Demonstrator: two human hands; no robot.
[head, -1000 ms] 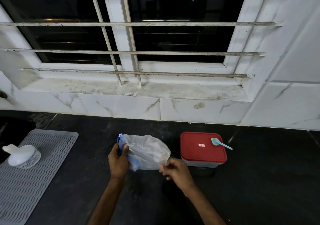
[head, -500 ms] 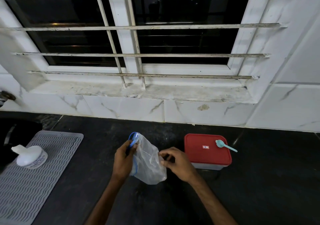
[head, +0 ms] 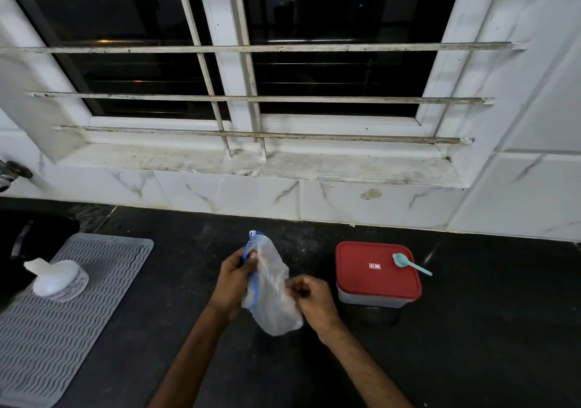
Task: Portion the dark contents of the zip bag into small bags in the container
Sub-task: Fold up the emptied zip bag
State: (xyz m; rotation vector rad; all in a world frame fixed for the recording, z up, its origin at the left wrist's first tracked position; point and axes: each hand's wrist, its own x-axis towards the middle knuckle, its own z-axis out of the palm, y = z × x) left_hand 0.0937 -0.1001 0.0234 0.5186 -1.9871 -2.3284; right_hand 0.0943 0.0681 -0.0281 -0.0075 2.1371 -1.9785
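Clear plastic, the bag (head: 272, 291) is hanging above the counter (head: 157, 329) at lower centre, the left hand (head: 234, 278) pinching its blue zip edge, the right hand (head: 309, 297) curling closed on its side; an uneven tug risks spilling contents beside the lidded container (head: 377, 274).

The zip bag (head: 270, 294) is motion-blurred, its contents unreadable. The left hand (head: 232, 282) covers part of its blue seal. The container (head: 377, 277) is lidded, interior hidden. The grey mat (head: 63, 322) and a tap (head: 12, 172) run off the left edge.
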